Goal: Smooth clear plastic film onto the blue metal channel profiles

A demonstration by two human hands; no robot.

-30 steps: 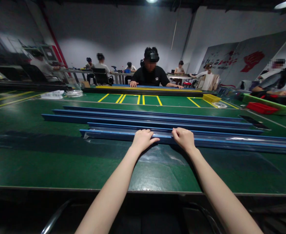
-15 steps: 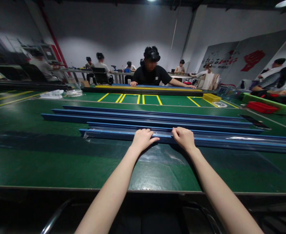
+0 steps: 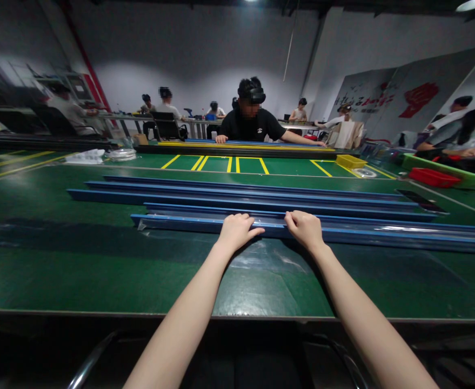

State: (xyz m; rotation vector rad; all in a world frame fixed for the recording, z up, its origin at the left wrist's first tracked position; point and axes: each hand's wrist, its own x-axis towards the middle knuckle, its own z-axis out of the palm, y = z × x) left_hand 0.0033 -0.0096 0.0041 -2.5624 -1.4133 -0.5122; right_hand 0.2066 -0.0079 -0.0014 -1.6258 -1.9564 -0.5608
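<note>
A long blue channel rail (image 3: 359, 232) lies across the green table in front of me. My left hand (image 3: 237, 231) rests on its near edge, the fingers curled over it into the channel and the thumb pointing right. A short way to the right, my right hand (image 3: 305, 229) grips the same rail with its fingers folded in; the fingertips are hidden. Clear, shiny film shows in the channel between and beside the hands, and a loose end of plastic film (image 3: 143, 223) sticks out at the rail's left end.
Two more blue rails (image 3: 221, 197) lie just behind. Clear film (image 3: 257, 262) is spread on the table (image 3: 140, 286). Farther back are a yellow tray (image 3: 349, 161), a red tray (image 3: 434, 177) and a dark flat device (image 3: 421, 201). A co-worker (image 3: 253, 121) sits opposite with long bars.
</note>
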